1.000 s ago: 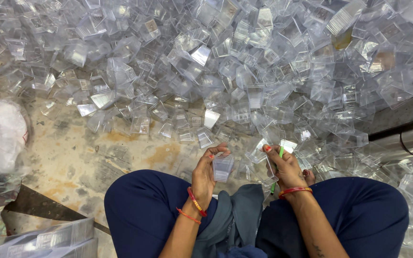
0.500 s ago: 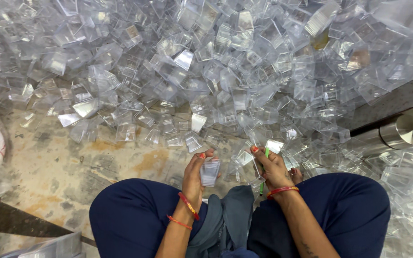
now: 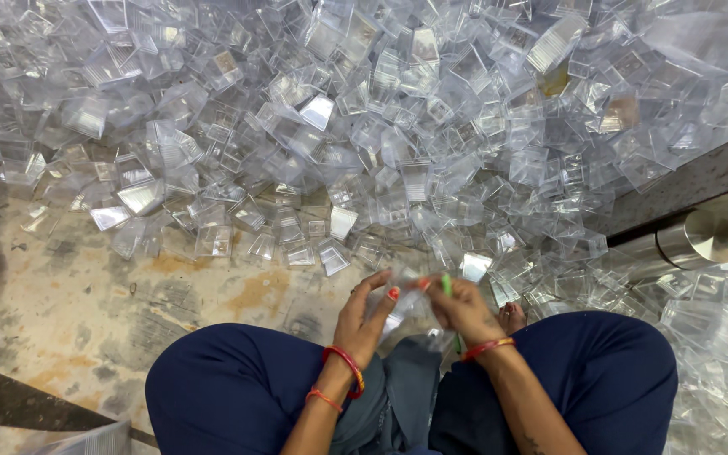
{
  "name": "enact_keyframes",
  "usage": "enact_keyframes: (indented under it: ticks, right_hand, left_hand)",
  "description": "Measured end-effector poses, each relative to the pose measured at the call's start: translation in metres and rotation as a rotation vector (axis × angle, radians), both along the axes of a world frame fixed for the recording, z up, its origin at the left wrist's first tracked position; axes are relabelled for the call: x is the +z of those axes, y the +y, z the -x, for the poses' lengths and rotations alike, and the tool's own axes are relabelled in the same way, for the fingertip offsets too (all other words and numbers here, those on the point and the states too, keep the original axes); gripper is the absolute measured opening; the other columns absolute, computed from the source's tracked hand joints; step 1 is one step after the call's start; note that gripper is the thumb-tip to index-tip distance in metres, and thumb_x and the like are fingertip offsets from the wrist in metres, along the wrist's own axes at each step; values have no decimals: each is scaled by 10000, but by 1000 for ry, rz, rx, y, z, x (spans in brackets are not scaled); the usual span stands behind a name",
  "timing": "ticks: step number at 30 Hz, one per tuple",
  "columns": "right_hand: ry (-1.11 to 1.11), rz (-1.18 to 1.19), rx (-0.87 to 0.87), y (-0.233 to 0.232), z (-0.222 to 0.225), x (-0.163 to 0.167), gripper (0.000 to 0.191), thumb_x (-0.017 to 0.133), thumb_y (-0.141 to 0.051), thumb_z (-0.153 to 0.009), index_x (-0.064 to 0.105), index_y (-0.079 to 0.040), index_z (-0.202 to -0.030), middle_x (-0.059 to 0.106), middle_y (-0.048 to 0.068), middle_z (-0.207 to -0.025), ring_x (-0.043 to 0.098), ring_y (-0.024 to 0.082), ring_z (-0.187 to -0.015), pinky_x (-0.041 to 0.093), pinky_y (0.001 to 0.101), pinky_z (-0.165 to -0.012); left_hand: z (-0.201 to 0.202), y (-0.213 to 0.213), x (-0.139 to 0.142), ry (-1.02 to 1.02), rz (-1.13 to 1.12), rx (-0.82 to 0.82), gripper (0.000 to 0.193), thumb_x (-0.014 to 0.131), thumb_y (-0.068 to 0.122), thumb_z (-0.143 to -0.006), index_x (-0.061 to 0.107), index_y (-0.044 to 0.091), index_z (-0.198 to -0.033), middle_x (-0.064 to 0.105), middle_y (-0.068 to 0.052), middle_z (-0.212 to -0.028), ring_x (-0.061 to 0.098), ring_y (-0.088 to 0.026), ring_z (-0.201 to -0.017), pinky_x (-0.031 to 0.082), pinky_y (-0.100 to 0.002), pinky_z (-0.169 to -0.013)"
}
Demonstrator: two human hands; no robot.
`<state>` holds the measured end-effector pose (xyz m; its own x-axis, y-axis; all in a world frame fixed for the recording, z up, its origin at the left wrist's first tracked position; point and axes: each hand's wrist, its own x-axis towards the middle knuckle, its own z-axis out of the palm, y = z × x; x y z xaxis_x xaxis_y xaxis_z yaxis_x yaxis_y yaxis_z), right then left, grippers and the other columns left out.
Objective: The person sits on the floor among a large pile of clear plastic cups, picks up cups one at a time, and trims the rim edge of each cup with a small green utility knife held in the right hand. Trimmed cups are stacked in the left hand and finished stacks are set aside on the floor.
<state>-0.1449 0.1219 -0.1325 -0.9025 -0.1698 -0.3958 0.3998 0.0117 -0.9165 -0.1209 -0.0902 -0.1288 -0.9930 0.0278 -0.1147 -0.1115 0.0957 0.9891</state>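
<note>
Both hands have drawn together since the earlier frame, now meeting over one small clear plastic box (image 3: 404, 305) held above the lap, just in front of the big heap of clear square plastic boxes (image 3: 381, 126). Left hand (image 3: 366, 316), with red and orange bangles at the wrist, curls its fingers around the box's near side. Right hand (image 3: 463, 310) closes on the box's far side and also pinches a thin green stick (image 3: 446, 285) upright. Dark blue trouser knees (image 3: 229, 388) spread on each side below the box. Stained concrete floor (image 3: 86, 295) lies left of the heap; a shiny metal pipe (image 3: 688, 240) runs at its right.
</note>
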Motion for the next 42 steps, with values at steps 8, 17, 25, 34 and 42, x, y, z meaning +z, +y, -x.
enact_keyframes:
  ticks: [8,17,25,34,42]
  right_hand:
    - [63,1,150,-6,-2,22,321,629,-209,-952,695,-94,-1244,554,-69,-674,419,16,-525,320,207,-465]
    - [295,-53,-108,-8,1,27,273,638,-112,-976,727,-18,-1217,696,13,-807,431,20,-581,329,198,-507]
    - [474,-374,-125,-20,12,32,175,681,-185,-967,760,-59,-1060,779,59,-895,685,93,-755,531,261,-679]
    - [561,-1257,152,-45,10,-3,257,788,-356,-871,773,-171,-1048,736,89,-839,684,299,-743,530,435,-635]
    - [249,-298,417,-8,29,-12,242,758,-206,-888,752,-22,-1045,729,-1,-825,615,101,-730,510,302,-655]
  left_hand:
    - [6,-2,12,-79,-240,66,389,637,357,-975,714,86,-1244,761,-84,-1187,670,-166,-1073,519,-333,-907]
    - [1,-4,5,201,-14,-93,537,683,409,-1001,607,115,-1444,758,-102,-1195,682,-189,-1167,515,-283,-917]
    - [12,-20,-9,-219,-572,231,454,603,458,-968,658,116,-1261,714,-79,-1164,700,-191,-940,597,-323,-582]
    - [5,-27,-29,-215,-533,281,393,645,393,-946,657,86,-1190,724,-45,-1111,682,-173,-927,597,-366,-618]
    - [-11,-28,31,91,340,-138,733,701,561,-846,507,271,-1491,725,-125,-1172,665,-341,-1096,535,-453,-886]
